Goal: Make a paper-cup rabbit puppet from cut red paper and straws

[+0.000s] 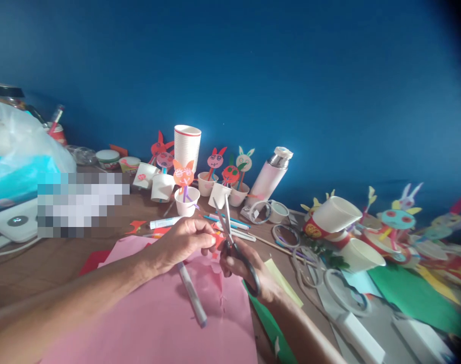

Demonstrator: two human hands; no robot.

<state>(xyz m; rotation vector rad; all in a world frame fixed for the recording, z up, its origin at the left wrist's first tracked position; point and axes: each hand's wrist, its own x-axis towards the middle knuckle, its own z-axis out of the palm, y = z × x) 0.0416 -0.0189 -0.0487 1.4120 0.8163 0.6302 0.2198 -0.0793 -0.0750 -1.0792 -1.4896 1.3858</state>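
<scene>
Pinching red paper (217, 239) at the frame's centre, the left hand (188, 238) is steadying it; the right hand (253, 268) is gripping scissors (228, 225), blades parted upward. Feeding paper slowly into the blades should be keeping cuts smooth.

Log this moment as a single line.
left hand: holds red paper | right hand: holds scissors, blades apart | below: pink sheet, marker on it | behind: cups
</scene>
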